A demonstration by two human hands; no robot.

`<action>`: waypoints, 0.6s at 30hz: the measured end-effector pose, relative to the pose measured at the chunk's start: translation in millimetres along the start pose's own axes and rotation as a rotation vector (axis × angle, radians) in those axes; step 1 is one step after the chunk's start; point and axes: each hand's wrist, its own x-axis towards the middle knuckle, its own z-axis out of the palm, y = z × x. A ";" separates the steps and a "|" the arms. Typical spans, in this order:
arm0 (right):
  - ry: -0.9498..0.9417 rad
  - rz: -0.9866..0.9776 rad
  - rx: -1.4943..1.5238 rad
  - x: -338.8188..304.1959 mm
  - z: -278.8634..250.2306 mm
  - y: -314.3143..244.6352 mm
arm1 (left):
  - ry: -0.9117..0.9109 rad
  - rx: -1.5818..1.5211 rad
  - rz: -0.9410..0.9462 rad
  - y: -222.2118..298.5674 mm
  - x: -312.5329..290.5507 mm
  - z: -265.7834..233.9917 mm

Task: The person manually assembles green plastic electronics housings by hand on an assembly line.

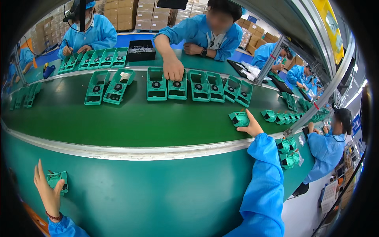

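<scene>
Green belt (158, 124), housing (239, 119) at right hand (254, 125), metal post (320, 101) farther right

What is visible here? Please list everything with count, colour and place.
Conveyor belt: one, green, across middle
Work table: one, green, foreground
Open cases: eight, green, belt's far side, middle
Small housing: one, green, table's left
Second housing: one, green, right on belt
More housings: many, green, right side
More cases: many, green, upper left
Open box: one, black, top
Cartons: many, brown, background
Co-workers: several, blue coats, top and right
Left hand: one, bare, beside small housing
Right hand: one, bare, at second housing
</scene>
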 end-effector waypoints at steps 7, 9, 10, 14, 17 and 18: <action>0.250 -0.194 -0.108 -27.9 60.8 -82.1 | -0.539 -0.863 0.407 140.4 -4.9 38.4; 0.242 -0.425 -0.112 -52.7 85.0 -131.2 | -0.818 -1.133 0.251 159.7 -25.7 65.1; 0.200 -0.504 -0.151 -69.5 94.4 -161.6 | -0.912 -1.253 0.157 166.5 -34.2 74.2; -0.085 -0.584 0.157 -126.9 123.3 -222.4 | -1.002 -1.672 -0.192 183.4 -45.8 79.3; -0.201 -0.579 0.237 -148.5 133.3 -235.0 | -1.026 -1.770 -0.200 175.5 -47.6 82.6; -0.222 -0.572 0.250 -152.0 137.2 -235.8 | -1.056 -1.808 -0.180 171.9 -47.7 84.7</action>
